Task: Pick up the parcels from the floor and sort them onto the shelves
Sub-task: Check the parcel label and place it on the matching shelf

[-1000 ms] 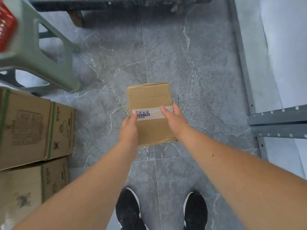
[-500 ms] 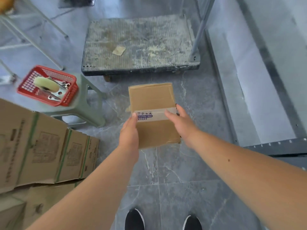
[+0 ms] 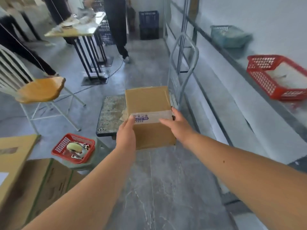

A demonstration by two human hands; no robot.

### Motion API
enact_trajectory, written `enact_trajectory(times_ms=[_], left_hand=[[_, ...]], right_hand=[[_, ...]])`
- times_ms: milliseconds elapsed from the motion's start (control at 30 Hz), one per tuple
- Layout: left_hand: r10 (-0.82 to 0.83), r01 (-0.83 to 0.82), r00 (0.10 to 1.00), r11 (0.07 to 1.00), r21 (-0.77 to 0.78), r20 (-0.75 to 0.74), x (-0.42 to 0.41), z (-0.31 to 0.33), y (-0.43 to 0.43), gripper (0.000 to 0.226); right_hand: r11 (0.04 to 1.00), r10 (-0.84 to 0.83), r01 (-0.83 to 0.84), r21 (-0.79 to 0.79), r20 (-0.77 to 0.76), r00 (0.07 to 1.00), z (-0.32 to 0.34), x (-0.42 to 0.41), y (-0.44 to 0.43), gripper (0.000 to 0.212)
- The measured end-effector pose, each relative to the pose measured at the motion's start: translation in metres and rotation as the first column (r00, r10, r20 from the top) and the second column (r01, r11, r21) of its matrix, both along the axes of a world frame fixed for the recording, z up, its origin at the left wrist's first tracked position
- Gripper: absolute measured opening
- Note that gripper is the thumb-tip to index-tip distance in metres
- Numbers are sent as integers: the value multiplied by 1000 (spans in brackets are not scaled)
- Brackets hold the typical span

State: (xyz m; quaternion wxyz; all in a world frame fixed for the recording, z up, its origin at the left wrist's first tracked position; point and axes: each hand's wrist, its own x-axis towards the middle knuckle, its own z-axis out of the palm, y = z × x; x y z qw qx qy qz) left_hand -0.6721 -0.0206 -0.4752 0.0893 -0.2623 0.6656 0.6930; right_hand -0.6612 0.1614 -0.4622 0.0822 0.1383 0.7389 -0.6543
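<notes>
A flat brown cardboard parcel (image 3: 147, 100) is held in the air above the grey tiled floor (image 3: 166, 188), left of the grey metal shelf (image 3: 259, 92). Each grip is closed on it: the left hand (image 3: 126, 135) at its left edge, the right hand (image 3: 178, 127) at its right edge, thumbs on top.

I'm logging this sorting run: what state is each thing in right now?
parcel: taped shut, held up by both hands.
left hand: grips the parcel's left edge.
right hand: grips the parcel's right edge.
trolley: handle upright.
red basket on the stool: upright, holds a pale roll.
red basket on the shelf: upright, pale contents, blurred.
</notes>
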Motion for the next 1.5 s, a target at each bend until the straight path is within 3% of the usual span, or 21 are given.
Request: enact_trajectory(times_ms=[100, 133, 200, 367, 467, 600, 667, 800, 967, 1167, 1500], left_hand=[[-57, 53, 991, 998, -35, -121, 4, 72, 3, 71], [-80, 73, 983, 996, -50, -164, 5, 94, 3, 62], [-123, 104, 963, 991, -89, -238, 11, 138, 1, 59], [-123, 95, 922, 991, -92, -367, 33, 242, -4, 50], [-110, 83, 900, 993, -81, -422, 49, 303, -10, 43], [-110, 70, 860, 993, -99, -498, 66, 371, -28, 54], [-106, 65, 838, 993, -94, -536, 74, 401, -35, 51], [-81, 50, 772, 996, -68, -630, 88, 450, -49, 37], [-98, 8, 714, 991, -132, -694, 110, 490, -61, 48], [-129, 19, 648, 988, -153, -751, 126, 525, -61, 54], [-231, 6, 557, 962, -274, -798, 123, 570, -49, 73]], right_hand=[[1000, 2, -2, 4, -86, 996, 66, 0, 5, 43], [1000, 4, -3, 16, -117, 993, 90, 2, 5, 50], [999, 13, -7, 40, -170, 985, 134, 9, 2, 85], [998, 8, 13, 67, -293, 956, 229, 25, -7, 100], [997, 19, 9, 74, -372, 928, 289, 33, -10, 85], [996, -36, 69, 55, -458, 888, 368, 55, -22, 84], [994, -58, 94, 48, -498, 865, 403, 66, -28, 71], [996, -21, 62, 57, -550, 835, 453, 87, -36, 58], [995, 42, 16, 96, -575, 817, 492, 107, -47, 51], [991, 59, 32, 133, -624, 779, 534, 126, -46, 63], [992, -94, 129, -1, -695, 713, 586, 128, -43, 55]])
